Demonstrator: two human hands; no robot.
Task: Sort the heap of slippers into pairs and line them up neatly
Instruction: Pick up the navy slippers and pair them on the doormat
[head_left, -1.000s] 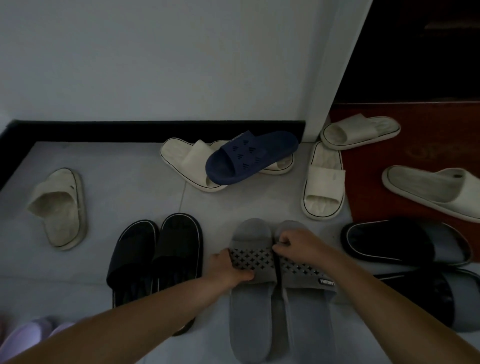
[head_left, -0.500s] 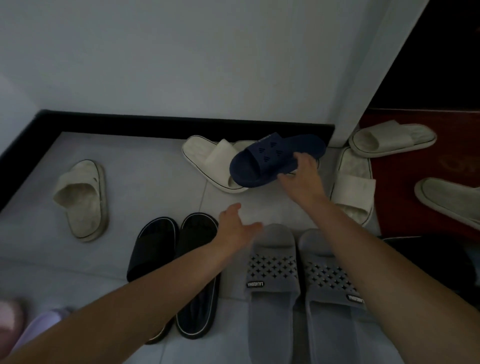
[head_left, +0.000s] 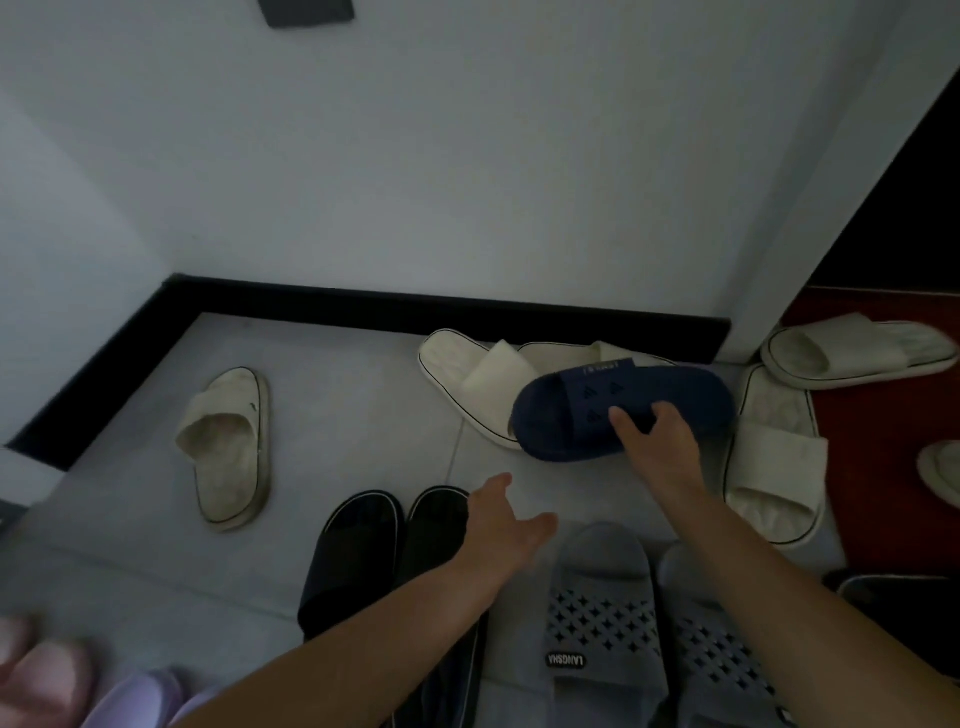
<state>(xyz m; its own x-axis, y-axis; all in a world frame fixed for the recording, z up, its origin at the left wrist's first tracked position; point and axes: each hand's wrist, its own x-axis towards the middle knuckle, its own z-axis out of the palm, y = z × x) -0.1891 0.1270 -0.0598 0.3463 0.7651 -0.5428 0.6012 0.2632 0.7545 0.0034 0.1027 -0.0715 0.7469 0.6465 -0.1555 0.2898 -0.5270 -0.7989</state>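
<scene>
The navy blue moulded slipper (head_left: 618, 410) is gripped at its near edge by the right hand (head_left: 660, 441), where it lies on top of two cream slippers with dark piping (head_left: 478, 384) near the black skirting board (head_left: 415, 306). The left hand (head_left: 501, 540) is held open and empty, fingers spread, above the pale tiled floor (head_left: 130, 545) (between the paired black slippers (head_left: 384, 551) and the paired grey perforated slippers (head_left: 602, 613), which are lined up side by side).

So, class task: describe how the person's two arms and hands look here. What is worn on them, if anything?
Both forearms are bare as far as the picture shows; no sleeve reaches into view. The left hand and the right hand wear no gloves. No watch, bracelet or ring can be made out, though the light is dim. Five fingers cannot all be seen on either hand.
</scene>
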